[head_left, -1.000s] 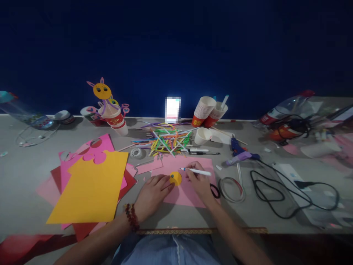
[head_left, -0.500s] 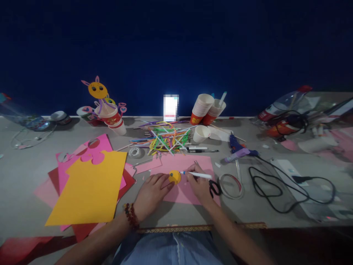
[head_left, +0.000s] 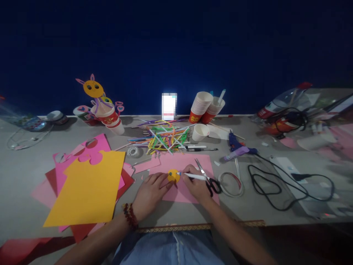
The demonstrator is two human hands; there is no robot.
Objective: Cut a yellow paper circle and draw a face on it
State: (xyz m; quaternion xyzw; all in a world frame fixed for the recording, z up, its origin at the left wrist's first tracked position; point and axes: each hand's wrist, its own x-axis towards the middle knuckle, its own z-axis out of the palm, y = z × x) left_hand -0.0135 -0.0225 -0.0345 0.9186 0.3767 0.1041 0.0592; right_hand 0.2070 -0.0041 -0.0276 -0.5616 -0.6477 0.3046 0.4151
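At the near edge of the table (head_left: pixel 248 209), head view, the only one we have: our left hand (head_left: pixel 150 193) lies flat and unclenched on the pink sheet (head_left: pixel 193 162), fingertips pinning the left rim of the small yellow disc (head_left: pixel 173 176), same as a sec ago. Our right hand (head_left: pixel 195 186) is closed round the white pen (head_left: pixel 193 176) in a writing pinch. What's new: 1 s back the pen tip hung above and right of the disc, clear of it; now it has dropped and slid left, so it meets the disc's right edge. We judge marking on the disc is starting or about to, w/ the left hand steadying it. The disc itself has barely shifted; it sits on the pink sheet between both hands. Also, the scissors (head_left: pixel 208 178), mostly hidden under the right wrist before, now show their blades past the hand, just beside the tape ring (head_left: pixel 231 184). The far stuff, e.g. the straws (head_left: pixel 162 138) and glue gun (head_left: pixel 238 149), sits higher in frame, so our head has tipped down a bit. The orange sheet (head_left: pixel 88 187) lies untouched to the left.
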